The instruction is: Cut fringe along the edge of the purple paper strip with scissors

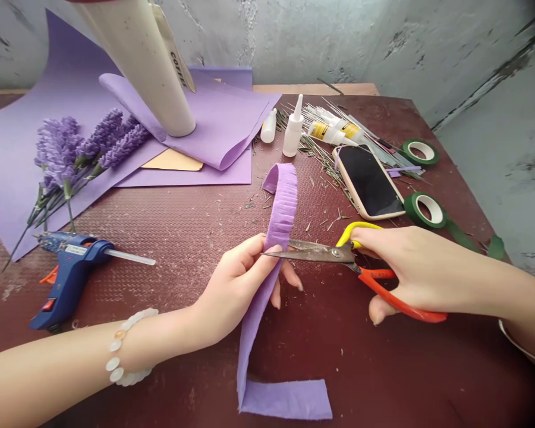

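A long strip of purple crepe paper runs through my left hand, pinched between thumb and fingers. Above the hand its upper part is cut into a fringe and curls over at the top; the lower part hangs uncut and folds to the right on the table. My right hand grips scissors with one yellow and one orange-red handle. Their blades are slightly apart and lie across the strip, just by my left thumb.
At left are a blue glue gun and purple flower stems. A cream tumbler stands on purple paper sheets. Glue bottles, thin wires, a phone and green tape rolls lie at the back right.
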`<state>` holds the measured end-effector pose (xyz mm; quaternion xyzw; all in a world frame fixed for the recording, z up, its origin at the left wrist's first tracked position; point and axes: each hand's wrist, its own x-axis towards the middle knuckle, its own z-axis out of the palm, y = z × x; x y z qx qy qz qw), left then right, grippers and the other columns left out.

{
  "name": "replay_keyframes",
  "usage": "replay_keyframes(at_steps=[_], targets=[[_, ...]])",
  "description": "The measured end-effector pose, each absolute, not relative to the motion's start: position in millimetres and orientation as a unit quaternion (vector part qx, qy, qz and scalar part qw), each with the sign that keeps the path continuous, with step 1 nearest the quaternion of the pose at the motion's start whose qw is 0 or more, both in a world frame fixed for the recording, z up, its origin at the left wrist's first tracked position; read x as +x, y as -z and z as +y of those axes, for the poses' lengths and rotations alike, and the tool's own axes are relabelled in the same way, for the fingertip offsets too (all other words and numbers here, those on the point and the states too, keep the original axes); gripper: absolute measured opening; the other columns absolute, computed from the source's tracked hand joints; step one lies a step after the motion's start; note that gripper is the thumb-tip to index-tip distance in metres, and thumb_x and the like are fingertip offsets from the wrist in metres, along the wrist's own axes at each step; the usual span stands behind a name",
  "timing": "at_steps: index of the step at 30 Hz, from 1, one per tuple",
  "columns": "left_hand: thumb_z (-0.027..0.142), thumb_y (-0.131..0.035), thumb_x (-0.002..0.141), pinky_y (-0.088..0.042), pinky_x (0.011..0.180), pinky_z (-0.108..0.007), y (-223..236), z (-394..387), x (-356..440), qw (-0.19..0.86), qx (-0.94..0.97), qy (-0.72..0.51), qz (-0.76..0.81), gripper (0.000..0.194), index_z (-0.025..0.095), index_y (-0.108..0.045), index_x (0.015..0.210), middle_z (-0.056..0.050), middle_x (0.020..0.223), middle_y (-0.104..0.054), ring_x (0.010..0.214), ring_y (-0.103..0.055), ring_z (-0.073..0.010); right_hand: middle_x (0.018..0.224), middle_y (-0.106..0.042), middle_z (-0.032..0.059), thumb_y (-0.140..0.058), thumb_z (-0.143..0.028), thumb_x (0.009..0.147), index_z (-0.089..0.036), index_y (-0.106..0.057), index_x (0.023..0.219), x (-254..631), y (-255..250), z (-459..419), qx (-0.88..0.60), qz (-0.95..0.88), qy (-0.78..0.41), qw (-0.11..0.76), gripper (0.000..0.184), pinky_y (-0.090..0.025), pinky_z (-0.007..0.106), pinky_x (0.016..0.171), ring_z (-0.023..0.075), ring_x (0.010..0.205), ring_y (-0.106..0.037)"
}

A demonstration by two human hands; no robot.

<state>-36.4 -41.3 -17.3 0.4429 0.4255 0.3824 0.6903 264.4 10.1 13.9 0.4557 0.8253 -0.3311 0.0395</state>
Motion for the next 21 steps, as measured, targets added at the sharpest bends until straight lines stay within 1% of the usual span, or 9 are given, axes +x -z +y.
replay_keyframes(at_steps=[3, 7, 9, 12, 17, 21], targets=[[0.049, -0.076, 0.111, -0.05, 0.056, -0.024, 17.0, -41.2, -36.0, 0.687, 0.452, -0.382, 0.422, 0.038, 0.02, -0.065, 0.088, 0.001, 0.075, -0.074, 0.052, -0.059, -0.0097, 0.078, -0.066, -0.0039, -0.104, -0.074, 0.069, -0.031, -0.067, 0.102, 261.6, -11.5, 10.0, 0.453, 0.825, 0.335, 0.035, 0.066, -0.043, 0.036, 0.057, 0.0255, 0.062, -0.061], [0.044, -0.077, 0.109, -0.052, 0.059, -0.025, 17.4, -41.3, -36.7, 0.694, 0.447, -0.378, 0.42, 0.032, 0.02, -0.065, 0.092, 0.003, 0.075, -0.072, 0.055, -0.06, -0.0101, 0.077, -0.067, -0.0028, -0.1, -0.077, 0.072, -0.03, -0.063, 0.096, 257.5, -9.7, 8.9, 0.455, 0.823, 0.34, 0.028, 0.064, -0.045, 0.036, 0.059, 0.0261, 0.062, -0.062], [0.043, -0.077, 0.109, -0.052, 0.059, -0.025, 17.5, -40.9, -37.2, 0.694, 0.444, -0.377, 0.424, 0.031, 0.02, -0.065, 0.092, 0.002, 0.075, -0.072, 0.055, -0.06, -0.0104, 0.072, -0.064, -0.0045, -0.098, -0.076, 0.074, -0.031, -0.062, 0.096, 256.7, -7.9, 8.2, 0.455, 0.826, 0.332, 0.028, 0.062, -0.043, 0.036, 0.057, 0.0249, 0.058, -0.06], [0.043, -0.077, 0.109, -0.051, 0.058, -0.025, 17.4, -40.2, -37.3, 0.693, 0.445, -0.371, 0.429, 0.031, 0.02, -0.066, 0.09, 0.001, 0.076, -0.074, 0.055, -0.059, -0.0104, 0.067, -0.06, -0.0066, -0.097, -0.076, 0.073, -0.031, -0.06, 0.093, 256.2, -5.2, 7.0, 0.45, 0.835, 0.314, 0.032, 0.061, -0.038, 0.035, 0.055, 0.0241, 0.053, -0.057], [0.049, -0.079, 0.108, -0.053, 0.058, -0.026, 17.7, -40.1, -36.6, 0.689, 0.458, -0.359, 0.433, 0.038, 0.02, -0.067, 0.085, -0.004, 0.079, -0.08, 0.056, -0.059, -0.0119, 0.063, -0.055, -0.0097, -0.095, -0.079, 0.073, -0.033, -0.051, 0.087, 254.7, -4.0, 4.9, 0.445, 0.841, 0.307, 0.026, 0.065, -0.035, 0.034, 0.054, 0.0209, 0.048, -0.051], [0.053, -0.082, 0.106, -0.053, 0.055, -0.026, 19.1, -39.8, -37.2, 0.695, 0.444, -0.351, 0.444, 0.039, 0.019, -0.072, 0.089, -0.005, 0.08, -0.083, 0.055, -0.062, -0.0133, 0.064, -0.058, -0.0093, -0.092, -0.082, 0.076, -0.034, -0.041, 0.085, 254.7, -3.6, 4.0, 0.451, 0.826, 0.333, 0.051, 0.071, -0.035, 0.034, 0.053, 0.0208, 0.05, -0.05]])
